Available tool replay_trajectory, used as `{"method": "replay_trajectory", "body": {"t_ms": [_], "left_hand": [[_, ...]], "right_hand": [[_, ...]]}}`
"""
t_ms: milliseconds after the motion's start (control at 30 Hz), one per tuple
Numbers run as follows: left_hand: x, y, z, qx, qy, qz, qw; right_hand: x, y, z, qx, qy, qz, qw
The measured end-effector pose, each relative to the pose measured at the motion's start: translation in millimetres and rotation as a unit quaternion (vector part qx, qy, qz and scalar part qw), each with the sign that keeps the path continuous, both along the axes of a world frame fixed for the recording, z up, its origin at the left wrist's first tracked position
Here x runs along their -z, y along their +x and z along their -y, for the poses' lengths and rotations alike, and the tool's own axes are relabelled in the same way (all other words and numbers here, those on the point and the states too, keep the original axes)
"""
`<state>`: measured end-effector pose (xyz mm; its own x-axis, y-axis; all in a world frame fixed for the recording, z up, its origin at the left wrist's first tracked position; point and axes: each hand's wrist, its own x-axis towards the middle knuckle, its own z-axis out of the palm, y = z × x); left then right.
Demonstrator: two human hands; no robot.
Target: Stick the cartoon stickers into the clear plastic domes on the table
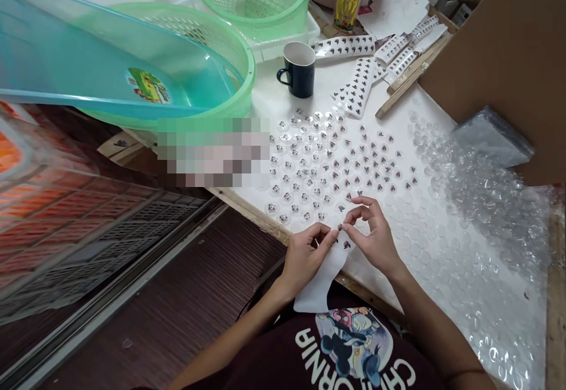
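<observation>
My left hand point(306, 255) is closed on a white sticker strip point(319, 287), gripping its upper end between thumb and fingers. The strip hangs toward my lap, mostly bare, with a few small dark printed stickers near the top. My right hand point(371, 233) pinches a small dark sticker point(340, 228) between thumb and forefinger, right at the strip's upper edge by my left thumb. Whether that sticker is fully off the strip, I cannot tell. Just beyond my hands, several clear round discs point(316, 190) with small printed pictures lie in rows on the white table point(265, 92).
Plain clear discs point(481, 195) are heaped at the right, beside a cardboard panel point(499, 65). A dark mug point(301, 77) and printed sticker strips point(359, 86) lie farther back. Green baskets point(247, 59) and a blue tub point(186, 80) stand left. One patch is blurred out.
</observation>
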<state>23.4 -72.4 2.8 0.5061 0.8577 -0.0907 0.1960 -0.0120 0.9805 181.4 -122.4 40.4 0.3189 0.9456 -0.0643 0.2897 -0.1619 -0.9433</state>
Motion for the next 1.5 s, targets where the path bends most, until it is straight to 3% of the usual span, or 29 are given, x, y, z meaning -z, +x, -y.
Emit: {"method": "replay_trajectory", "body": {"t_ms": [100,200,333,500,733,900,1000,1067,1200,1267,1500], "left_hand": [[0.4,-0.5,0.4,0.002,0.010,-0.005,1.000],[1.7,-0.7,1.1,0.010,0.020,-0.011,1.000],[3.3,-0.5,1.1,0.011,0.026,-0.010,1.000],[2.9,-1.4,0.7,0.016,0.029,-0.007,0.999],[5.6,-1.6,1.3,0.015,0.036,-0.002,0.999],[6.3,-1.3,1.8,0.015,0.042,0.000,0.999],[5.9,-1.3,1.9,0.012,0.042,0.003,0.999],[5.8,-1.3,1.8,0.012,0.040,0.003,0.999],[6.1,-1.6,2.1,0.014,0.043,0.001,0.999],[5.8,-1.8,2.3,0.015,0.046,0.001,0.999],[4.6,-1.2,1.6,0.015,0.049,0.000,0.999]], "right_hand": [[-2.1,7.4,-1.6,0.015,0.022,-0.024,0.999],[-4.2,31.7,-4.5,0.084,0.053,0.002,0.995],[4.3,67.4,-13.8,0.167,0.020,0.063,0.984],[24.9,82.3,-25.7,0.173,-0.035,0.081,0.981],[39.4,78.5,-33.9,0.133,-0.061,0.202,0.968],[41.1,74.4,-35.4,0.116,-0.048,0.354,0.927],[33.8,72.9,-31.5,0.147,-0.022,0.391,0.908],[27.0,71.0,-26.4,0.174,-0.001,0.378,0.909],[19.9,65.8,-15.8,0.141,-0.037,0.219,0.965],[21.8,64.3,-13.2,0.124,-0.070,0.142,0.979],[32.6,62.8,-18.6,0.128,-0.115,0.150,0.973]]}}
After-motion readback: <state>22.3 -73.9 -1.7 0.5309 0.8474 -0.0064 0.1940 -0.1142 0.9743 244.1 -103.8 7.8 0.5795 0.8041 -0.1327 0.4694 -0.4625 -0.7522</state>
